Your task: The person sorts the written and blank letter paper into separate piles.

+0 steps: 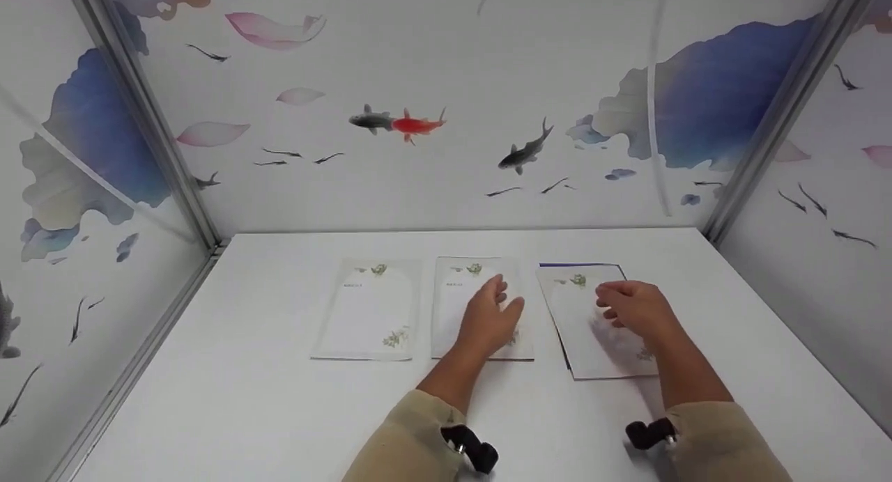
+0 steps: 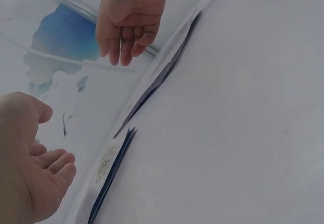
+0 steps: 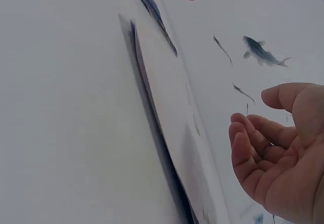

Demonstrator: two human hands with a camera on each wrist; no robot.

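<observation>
Three writing pads with pale sheets and green plant prints lie in a row: a left pad (image 1: 369,311), a middle pad (image 1: 448,329) and a right pad (image 1: 575,322). Over the middle pad hovers my left hand (image 1: 488,318), fingers relaxed and thumb apart, holding nothing. My right hand (image 1: 637,311) is raised above the right pad, its fingers loosely bent around nothing. In the right wrist view, a gap shows between the thumb and fingers of the right hand (image 3: 283,158). The right pad lies askew, with a dark blue layer (image 1: 580,265) showing at its top edge.
The pads lie on a white table (image 1: 209,377). A back panel (image 1: 432,182) printed with fish and petals rises behind it, with side panels left and right joined by metal posts (image 1: 150,113). Black mounts (image 1: 472,448) sit at both sleeves.
</observation>
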